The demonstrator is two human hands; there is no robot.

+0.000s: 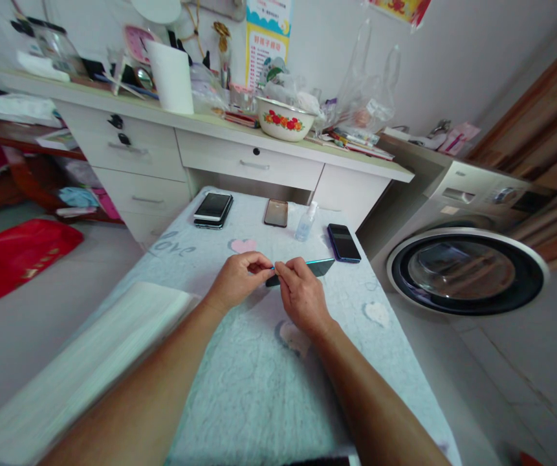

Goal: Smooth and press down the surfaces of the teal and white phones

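Here, over the pale blue, plush-covered tabletop (229,388), short of its far edge, your right hand (303,296) grips the slim, dark phone with a teal edge (321,267). Your left hand (240,278) pinches narrowly at that phone's left end, its hold hidden. The long axis runs sideways, jutting past your nearer right hand toward the tabletop's right edge, where a black, blue-rimmed phone (343,243) lies.

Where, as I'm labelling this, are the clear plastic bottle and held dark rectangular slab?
Clear plastic bottle (303,228), head view: middle of body.
Held dark rectangular slab (321,268), head view: uncovered part of face.
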